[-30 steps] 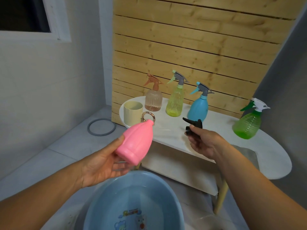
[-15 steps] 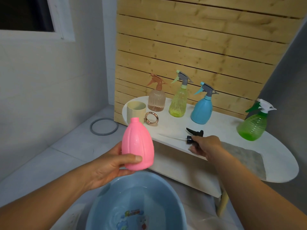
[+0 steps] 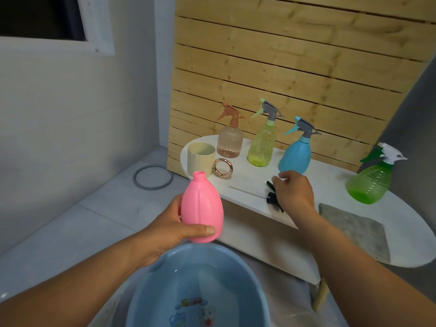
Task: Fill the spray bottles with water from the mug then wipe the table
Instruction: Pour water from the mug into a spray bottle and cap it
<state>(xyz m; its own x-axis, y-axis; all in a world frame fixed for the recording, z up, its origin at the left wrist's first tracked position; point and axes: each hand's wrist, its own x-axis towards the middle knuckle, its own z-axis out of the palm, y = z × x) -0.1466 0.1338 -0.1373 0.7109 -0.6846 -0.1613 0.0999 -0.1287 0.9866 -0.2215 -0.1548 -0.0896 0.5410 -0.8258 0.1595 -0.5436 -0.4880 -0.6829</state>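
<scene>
Head view looks down on a white oval bench (image 3: 405, 234) against a pale wooden slat wall (image 3: 283, 67), grey tiled floor (image 3: 70, 220) below. Peach, yellow and blue trigger bottles, a cream plastic mug (image 3: 201, 159) and a grey cloth (image 3: 354, 232) sit there. Left hand (image 3: 169, 230) grips an uncapped pink plastic bottle (image 3: 203, 210) upright over a blue basin (image 3: 198, 289). Right hand (image 3: 293, 192), fingers loosely curled, hovers over a black sprayer head (image 3: 271, 195).

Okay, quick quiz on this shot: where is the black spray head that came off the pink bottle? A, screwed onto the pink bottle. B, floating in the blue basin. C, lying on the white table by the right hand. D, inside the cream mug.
C: the black spray head lies on the white table beside the right hand, while the pink bottle in the left hand has a bare open neck.
</scene>
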